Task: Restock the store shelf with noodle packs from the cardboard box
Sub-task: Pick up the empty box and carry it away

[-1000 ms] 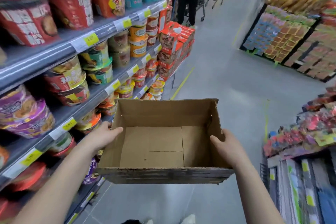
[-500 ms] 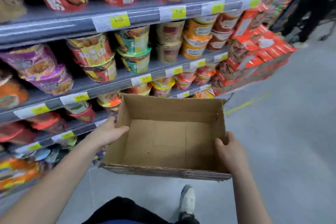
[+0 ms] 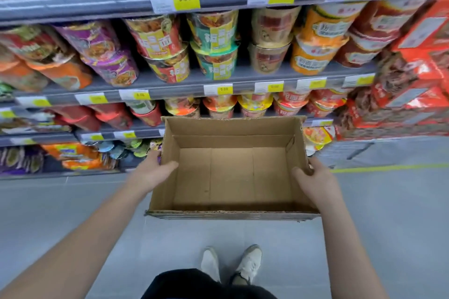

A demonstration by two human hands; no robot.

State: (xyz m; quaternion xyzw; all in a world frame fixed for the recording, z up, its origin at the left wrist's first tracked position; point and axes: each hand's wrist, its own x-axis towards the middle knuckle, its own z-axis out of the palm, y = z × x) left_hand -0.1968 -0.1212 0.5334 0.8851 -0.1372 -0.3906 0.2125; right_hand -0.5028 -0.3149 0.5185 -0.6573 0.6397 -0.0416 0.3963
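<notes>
I hold an open cardboard box (image 3: 230, 177) in front of me, above the floor; nothing lies inside it. My left hand (image 3: 153, 172) grips its left wall, thumb over the rim into the box. My right hand (image 3: 313, 179) grips the right wall the same way. Straight ahead stands the grey store shelf (image 3: 194, 91), several tiers high, with yellow price tags on its edges. Cup noodles (image 3: 213, 46) in many colours are stacked two high on it. The box's far wall hides part of the lower tiers.
Red boxed goods (image 3: 413, 75) are piled at the shelf's right end. Flat packs (image 3: 73, 155) lie on the bottom tier at the left. Grey floor runs below, with a yellow line (image 3: 388, 168) at the right. My two shoes (image 3: 230, 264) show beneath the box.
The view has swung left from looking down the aisle to facing the shelf squarely. The box stays held in both hands with the same grip.
</notes>
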